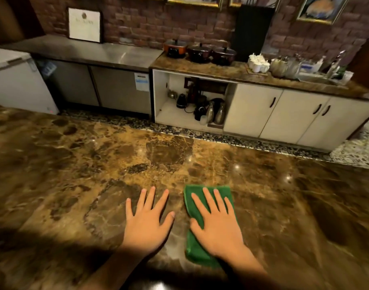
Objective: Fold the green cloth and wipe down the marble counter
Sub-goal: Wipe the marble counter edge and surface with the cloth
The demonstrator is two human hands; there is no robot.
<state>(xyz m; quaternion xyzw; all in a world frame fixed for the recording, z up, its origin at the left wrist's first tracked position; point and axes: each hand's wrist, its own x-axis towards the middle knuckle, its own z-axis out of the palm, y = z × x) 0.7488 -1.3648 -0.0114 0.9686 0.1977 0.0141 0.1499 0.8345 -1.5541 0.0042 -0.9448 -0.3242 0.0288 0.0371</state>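
The green cloth (208,225) lies folded into a narrow strip on the marble surface (74,174), low in the frame and a little right of centre, its long side running from the bottom edge up toward the middle. Your right hand (216,222) lies flat on top of it, fingers straight and spread, palm pressing down; the cloth shows beyond your fingertips at its upper end and below your wrist at its lower end. Your left hand (147,218) rests just beside the cloth to the left, not touching it, also flat with fingers fanned wide on the bare marble, holding nothing. Both forearms come in from the bottom edge.

Past the far edge of the surface, a strip of patterned floor (221,139) crosses the middle of the frame. Behind it, at upper right, stands a run of white cabinets (284,114), with an open compartment (164,109) left of the doors holding dark kettles and metal flasks. On the worktop above sit three lidded pots (200,52) and a cluster of white cups (259,63). At upper left a steel counter (95,53) meets a brick wall (148,21), and a white chest freezer (18,80) sits at the left edge
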